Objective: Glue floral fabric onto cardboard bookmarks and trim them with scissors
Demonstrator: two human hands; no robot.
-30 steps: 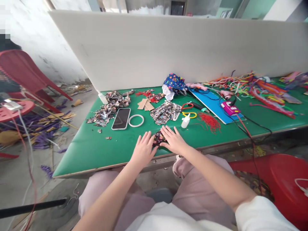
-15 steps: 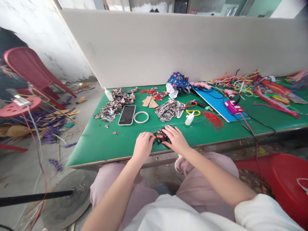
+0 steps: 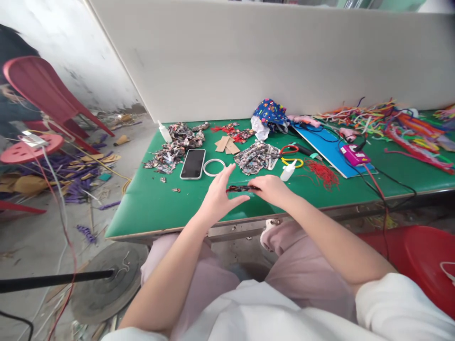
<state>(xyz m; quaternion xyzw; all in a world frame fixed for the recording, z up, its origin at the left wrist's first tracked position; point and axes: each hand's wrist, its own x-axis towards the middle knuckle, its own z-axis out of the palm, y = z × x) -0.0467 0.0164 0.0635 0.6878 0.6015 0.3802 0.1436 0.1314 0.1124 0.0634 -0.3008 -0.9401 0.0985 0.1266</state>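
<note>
Centre frame, right hand (image 3: 272, 187) pinches the patterned fabric piece (image 3: 242, 188) while left hand (image 3: 217, 197), fingers spread, touches its other end, above bare green table (image 3: 152, 203) near the front edge

A small craft workshop is shown, rough and cluttered. A green-covered worktable (image 3: 149, 208) is backed by a plain white board (image 3: 270, 57). Printed fabric scraps (image 3: 177, 144), cardboard pieces (image 3: 227, 144), a white ring (image 3: 213, 167), scissors (image 3: 289, 150), a glue bottle (image 3: 287, 170), red cords (image 3: 322, 173) and a heap of coloured strips (image 3: 401, 125) are spread over it (a phone (image 3: 193, 164) too). Purple offcuts (image 3: 71, 182) are littered on the bare concrete floor, and red plastic chairs (image 3: 42, 97) are seen at the left beside a scuffed wall.
</note>
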